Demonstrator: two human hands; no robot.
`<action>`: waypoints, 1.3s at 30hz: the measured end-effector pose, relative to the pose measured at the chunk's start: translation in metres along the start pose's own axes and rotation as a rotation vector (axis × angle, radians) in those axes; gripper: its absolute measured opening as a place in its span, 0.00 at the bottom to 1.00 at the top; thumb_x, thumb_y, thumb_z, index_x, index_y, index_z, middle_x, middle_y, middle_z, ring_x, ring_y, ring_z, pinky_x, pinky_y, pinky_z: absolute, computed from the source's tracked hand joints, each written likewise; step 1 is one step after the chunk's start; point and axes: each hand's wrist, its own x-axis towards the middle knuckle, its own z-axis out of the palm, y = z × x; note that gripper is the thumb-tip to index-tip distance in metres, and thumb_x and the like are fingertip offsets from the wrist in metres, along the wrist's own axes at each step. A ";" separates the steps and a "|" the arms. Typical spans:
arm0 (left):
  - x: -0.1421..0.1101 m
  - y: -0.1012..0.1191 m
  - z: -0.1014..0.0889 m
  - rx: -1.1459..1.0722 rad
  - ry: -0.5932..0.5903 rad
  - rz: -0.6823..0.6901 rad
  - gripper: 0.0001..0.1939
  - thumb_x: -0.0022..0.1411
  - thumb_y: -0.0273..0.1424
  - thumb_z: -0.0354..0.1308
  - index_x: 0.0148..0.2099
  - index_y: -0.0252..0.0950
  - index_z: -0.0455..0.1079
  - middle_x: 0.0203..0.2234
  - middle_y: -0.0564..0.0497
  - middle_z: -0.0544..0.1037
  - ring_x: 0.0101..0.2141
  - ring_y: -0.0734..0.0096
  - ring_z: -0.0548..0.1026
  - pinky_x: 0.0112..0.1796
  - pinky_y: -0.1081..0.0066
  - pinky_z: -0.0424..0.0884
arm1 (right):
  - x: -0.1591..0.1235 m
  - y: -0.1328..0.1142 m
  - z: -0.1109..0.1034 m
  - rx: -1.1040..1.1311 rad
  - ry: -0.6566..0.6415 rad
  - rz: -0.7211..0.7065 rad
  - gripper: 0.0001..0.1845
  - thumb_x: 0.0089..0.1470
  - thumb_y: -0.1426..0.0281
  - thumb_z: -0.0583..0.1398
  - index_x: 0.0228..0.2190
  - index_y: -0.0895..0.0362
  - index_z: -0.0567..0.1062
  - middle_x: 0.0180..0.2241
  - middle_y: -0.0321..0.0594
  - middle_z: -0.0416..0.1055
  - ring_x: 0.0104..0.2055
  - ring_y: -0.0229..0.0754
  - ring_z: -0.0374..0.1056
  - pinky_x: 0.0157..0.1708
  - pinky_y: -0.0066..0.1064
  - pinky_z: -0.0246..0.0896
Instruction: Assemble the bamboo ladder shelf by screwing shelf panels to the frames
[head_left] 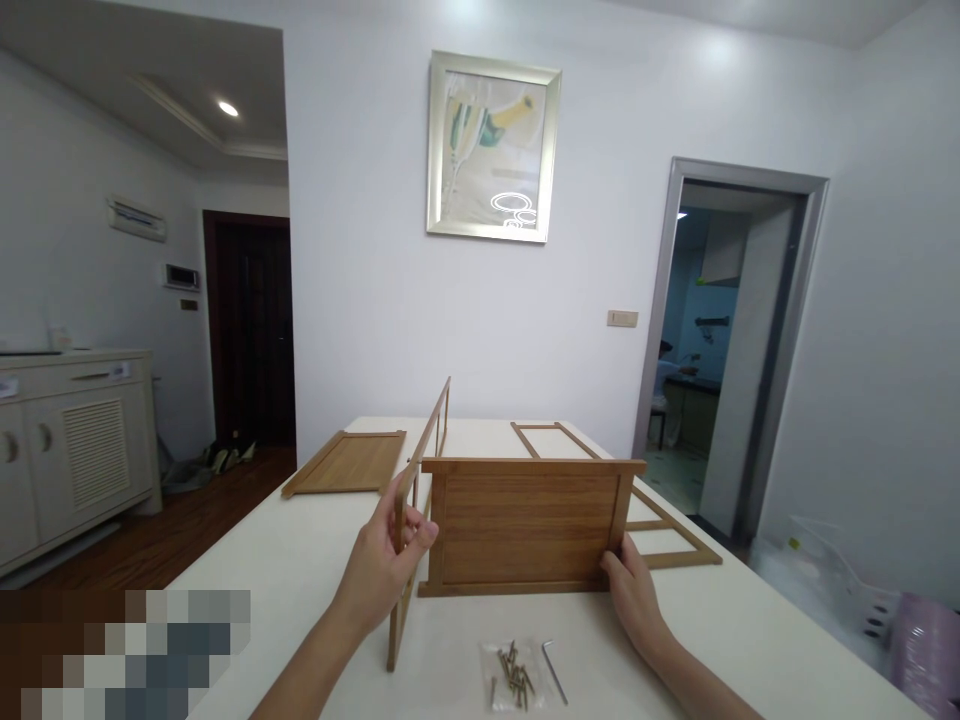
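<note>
A pale worktop (300, 560) carries everything, and on its right side a wooden frame (675, 560) with open, ladder-like sections lies flat, partly hidden behind the panel. A similar slatted side frame (394, 610) stands on edge left of centre, pointing away from the person and leaning slightly. Just beside it, an upright panel (529, 530) of warm brown, grained wood stands on its long edge near the middle of the worktop, its broad face toward the person, with a raised border and rails that jut out at the corners. Whether the frame and the panel touch cannot be told. A second panel (356, 462), of the same brown wood, lies flat toward the far left. The left hand (382, 560) is closed around the side frame, pinching its near upright between thumb and fingers, the thumb reaching toward the panel's left edge. The right hand (634, 590) grips the upright panel low at its right end, fingers curled along the edge. Nearest the person, a clear bag (491, 665) contains brass-coloured screws (516, 675), and a thin hex key (555, 672) lies just right of it.
</note>
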 end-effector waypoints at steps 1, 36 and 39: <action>0.000 0.000 0.001 0.008 0.013 0.008 0.23 0.57 0.48 0.60 0.46 0.38 0.66 0.24 0.56 0.71 0.22 0.74 0.68 0.27 0.71 0.66 | 0.000 0.000 0.000 0.002 -0.003 0.000 0.17 0.43 0.66 0.51 0.36 0.54 0.71 0.38 0.41 0.75 0.41 0.50 0.67 0.41 0.38 0.62; 0.004 -0.003 -0.006 -0.250 -0.147 -0.036 0.19 0.64 0.46 0.53 0.35 0.34 0.70 0.19 0.58 0.69 0.15 0.84 0.55 0.18 0.78 0.55 | 0.002 -0.003 -0.001 -0.006 0.013 0.005 0.13 0.41 0.66 0.52 0.32 0.53 0.69 0.32 0.38 0.74 0.37 0.49 0.67 0.38 0.37 0.63; 0.004 -0.003 -0.005 -0.272 -0.149 -0.029 0.19 0.64 0.47 0.54 0.34 0.35 0.71 0.14 0.61 0.62 0.15 0.82 0.54 0.18 0.79 0.53 | 0.002 -0.002 -0.001 -0.005 0.017 0.002 0.13 0.41 0.66 0.53 0.32 0.53 0.70 0.32 0.38 0.74 0.37 0.49 0.67 0.37 0.37 0.63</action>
